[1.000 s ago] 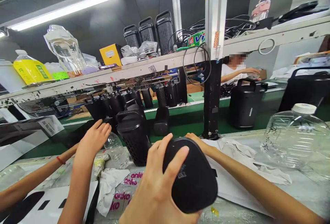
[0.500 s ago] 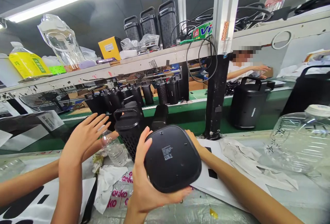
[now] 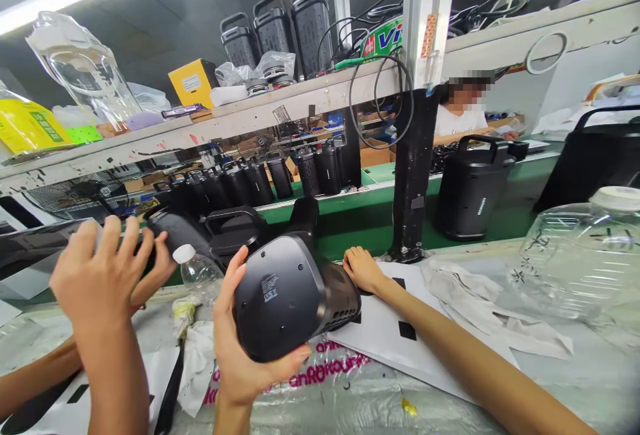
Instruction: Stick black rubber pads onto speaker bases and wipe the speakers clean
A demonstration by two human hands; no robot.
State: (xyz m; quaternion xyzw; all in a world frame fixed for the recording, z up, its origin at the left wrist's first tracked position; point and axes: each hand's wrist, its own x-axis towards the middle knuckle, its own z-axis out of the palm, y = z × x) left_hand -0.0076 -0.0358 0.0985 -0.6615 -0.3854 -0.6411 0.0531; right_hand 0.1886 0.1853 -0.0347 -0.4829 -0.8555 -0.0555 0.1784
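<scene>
A black speaker (image 3: 283, 298) is held tilted above the bench, its flat base with small printed marks facing me. My left hand (image 3: 245, 355) grips its base end, fingers along the left edge and thumb underneath. At the speaker's far end, my right hand (image 3: 363, 268) is wrapped round the side, its fingertips partly hidden. White sheets with black patches (image 3: 430, 335) lie under my right forearm. Just beyond the held speaker stands another black speaker with a handle (image 3: 235, 231).
At the left, a co-worker's hands (image 3: 107, 268) are by a dark speaker (image 3: 183, 235). A small clear bottle (image 3: 197, 275) stands near them. A large clear jug (image 3: 580, 261) is at the right. Behind the black post (image 3: 413, 181) sits a person (image 3: 463, 115).
The held speaker has moved left and turned, so its perforated side now shows. The co-worker's hands have moved left, to a dark speaker. The whole view has shifted slightly.
</scene>
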